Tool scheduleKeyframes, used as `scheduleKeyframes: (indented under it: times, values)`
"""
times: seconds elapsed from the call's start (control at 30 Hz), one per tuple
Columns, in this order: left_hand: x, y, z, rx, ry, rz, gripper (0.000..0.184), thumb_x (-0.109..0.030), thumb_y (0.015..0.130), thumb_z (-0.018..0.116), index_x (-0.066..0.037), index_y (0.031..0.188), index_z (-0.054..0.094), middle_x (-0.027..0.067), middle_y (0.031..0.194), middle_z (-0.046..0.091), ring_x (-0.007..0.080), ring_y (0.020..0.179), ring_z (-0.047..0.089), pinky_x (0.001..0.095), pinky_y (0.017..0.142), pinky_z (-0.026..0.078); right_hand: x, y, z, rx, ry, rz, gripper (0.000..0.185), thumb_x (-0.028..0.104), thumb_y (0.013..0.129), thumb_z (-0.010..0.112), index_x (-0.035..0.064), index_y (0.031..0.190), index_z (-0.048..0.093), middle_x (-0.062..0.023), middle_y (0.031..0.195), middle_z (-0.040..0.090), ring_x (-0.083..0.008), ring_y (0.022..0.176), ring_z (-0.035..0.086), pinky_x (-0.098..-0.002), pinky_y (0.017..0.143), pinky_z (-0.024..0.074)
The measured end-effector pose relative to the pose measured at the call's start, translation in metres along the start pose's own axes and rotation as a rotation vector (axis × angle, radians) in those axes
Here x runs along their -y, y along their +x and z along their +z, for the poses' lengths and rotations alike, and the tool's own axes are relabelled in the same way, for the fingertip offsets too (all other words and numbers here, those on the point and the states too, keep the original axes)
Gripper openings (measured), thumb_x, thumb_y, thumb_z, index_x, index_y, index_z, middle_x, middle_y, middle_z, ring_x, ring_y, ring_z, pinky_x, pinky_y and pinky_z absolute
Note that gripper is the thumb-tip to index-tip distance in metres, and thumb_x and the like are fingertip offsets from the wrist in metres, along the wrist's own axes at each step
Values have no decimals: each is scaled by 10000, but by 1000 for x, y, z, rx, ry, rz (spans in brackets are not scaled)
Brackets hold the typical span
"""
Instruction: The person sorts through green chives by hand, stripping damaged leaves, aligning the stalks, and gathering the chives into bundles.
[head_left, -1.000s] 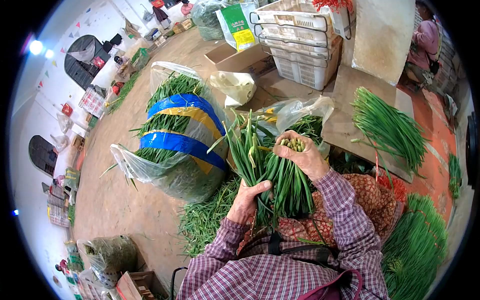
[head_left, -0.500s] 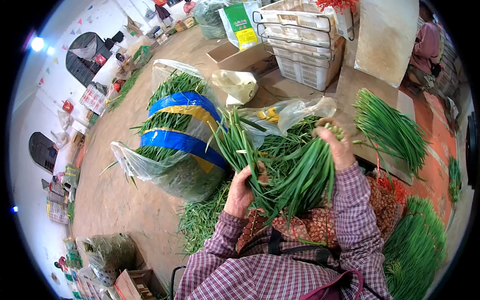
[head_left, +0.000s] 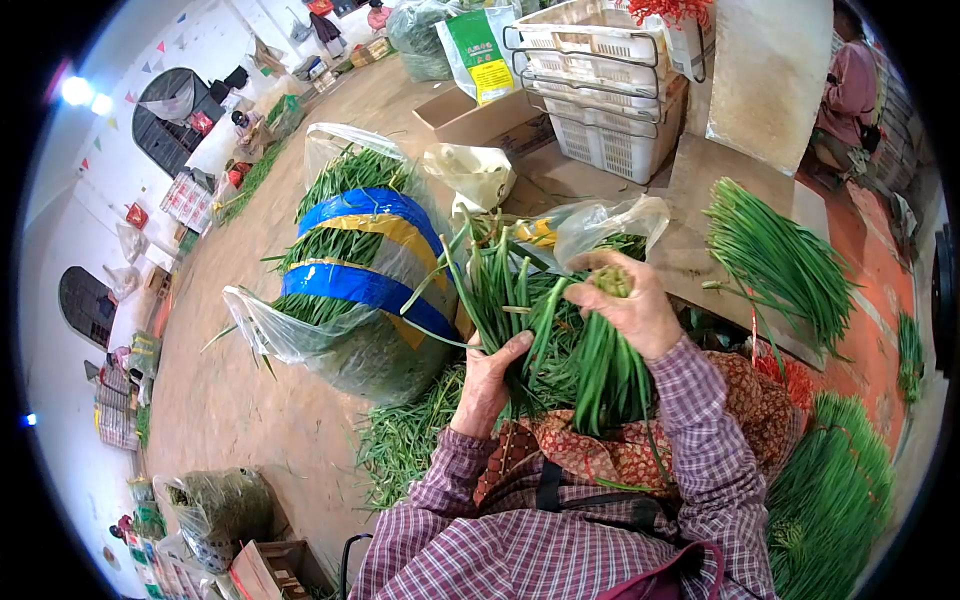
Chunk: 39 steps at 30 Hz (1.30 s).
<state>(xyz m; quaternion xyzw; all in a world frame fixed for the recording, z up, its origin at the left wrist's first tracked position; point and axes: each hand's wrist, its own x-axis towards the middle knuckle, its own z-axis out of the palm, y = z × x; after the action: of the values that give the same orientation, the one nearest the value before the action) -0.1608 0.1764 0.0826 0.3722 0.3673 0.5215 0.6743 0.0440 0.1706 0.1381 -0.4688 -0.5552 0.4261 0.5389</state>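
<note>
My left hand [head_left: 490,378] is closed round a loose bunch of garlic chives [head_left: 492,285], its pale stalk ends pointing up and away. In my right hand [head_left: 635,308] is a second bunch of chives [head_left: 612,375], gripped near the pale stalk ends, with the green leaves hanging down over my lap. The two bunches are close together, and a few leaves cross between them. Below and behind my hands lies a heap of loose chives [head_left: 410,440]. A patterned apron [head_left: 570,440] covers my lap.
A taped plastic bag of chives [head_left: 365,345] stands at left. On a board at right lies a neat bunch [head_left: 780,265], with red ties [head_left: 785,380] nearby and a large chive pile [head_left: 830,500] below. White crates [head_left: 600,110] stand behind; a person [head_left: 850,90] sits far right.
My right hand has moved left and slightly down with its bunch, closer to my left hand. The leaves in it now hang more steeply. My left hand has stayed nearly in place.
</note>
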Motion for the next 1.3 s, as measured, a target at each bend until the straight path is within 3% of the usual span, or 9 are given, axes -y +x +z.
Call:
scheduleKeyframes:
  times: [0.17,0.23,0.5,0.7,0.83,0.9,1.1,1.17,1.3]
  values:
    - [5,-10,5,50,15,-49,341,-36,789,712,-20,1103,580,71,954,665,131,746,647,264,602,544,-8,4,14,-56,-132,-241,325,222,757,782,27,994,675,-13,842,662,-75,771,589,-239,701,488]
    - [8,-13,6,59,49,-95,334,-33,791,694,-40,1111,598,50,988,670,150,835,653,296,725,545,-7,4,14,-54,-106,-228,292,216,764,776,38,975,683,-12,881,665,-60,796,578,-243,715,485]
    - [11,-4,-6,66,-120,-170,390,-107,802,675,-24,1167,568,94,1083,645,210,946,639,369,839,537,-27,-1,8,-52,-90,-184,222,257,833,706,44,877,665,1,741,652,-66,672,579,-224,634,477]
    - [8,13,-35,13,-184,-65,230,-114,827,672,-38,1032,604,62,920,660,174,831,644,334,729,558,-43,-12,-65,-384,-156,-96,298,403,823,665,119,910,649,-47,767,667,-146,744,633,-331,707,523]
    - [0,22,-52,4,-93,-41,244,-126,824,674,-43,1039,593,60,884,647,169,771,628,338,693,547,-37,-16,-119,-554,45,-119,279,345,842,667,80,917,623,-79,822,676,-149,789,646,-311,702,525]
    - [-7,25,-64,180,-124,-57,246,-136,824,668,-32,1029,584,79,859,635,188,736,624,344,645,539,-25,-19,-133,-654,5,-168,275,307,862,654,52,958,613,-81,864,673,-136,780,645,-271,712,520]
    - [-14,10,-56,255,148,-125,320,-137,770,694,-21,1035,556,90,771,595,193,605,571,310,484,453,5,-11,-97,-308,-174,-221,302,291,828,658,43,997,628,-68,867,655,-150,649,641,-272,623,545]
    - [-12,9,-59,253,170,-212,352,-61,777,721,-39,1099,579,45,912,656,160,743,620,319,613,519,13,-3,-78,-152,-212,-148,333,321,852,644,48,1043,639,-78,852,679,-141,678,651,-311,676,546]
    - [-14,5,-47,300,259,-201,394,-75,759,752,-38,1112,582,47,950,672,139,790,626,287,704,516,17,20,-52,35,-473,-151,401,370,807,703,67,1066,658,-77,853,686,-145,709,643,-326,717,520]
